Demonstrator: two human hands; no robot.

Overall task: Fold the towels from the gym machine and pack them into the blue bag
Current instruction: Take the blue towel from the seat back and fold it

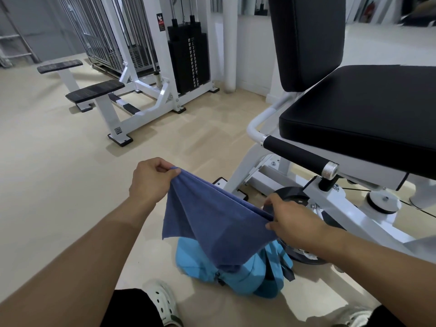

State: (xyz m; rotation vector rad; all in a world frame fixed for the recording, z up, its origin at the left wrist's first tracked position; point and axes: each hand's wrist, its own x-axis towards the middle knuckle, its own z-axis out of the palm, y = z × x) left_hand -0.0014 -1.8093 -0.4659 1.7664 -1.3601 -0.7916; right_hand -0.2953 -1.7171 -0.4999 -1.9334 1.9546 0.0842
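Note:
A dark blue towel (212,223) hangs in the air between my two hands. My left hand (148,180) pinches its upper left corner. My right hand (290,220) grips the opposite corner, lower and to the right. The cloth droops in a point over the light blue bag (195,263), which lies on the floor directly beneath and is partly hidden by the towel. The bag's dark zipper pull (218,277) shows near its front.
A white gym machine with a black padded seat (365,114) and backrest (306,38) stands to the right, its black-gripped handle (297,154) close to my right hand. A weight-stack machine (188,60) stands behind on the left. My white shoes (162,300) are at the bottom.

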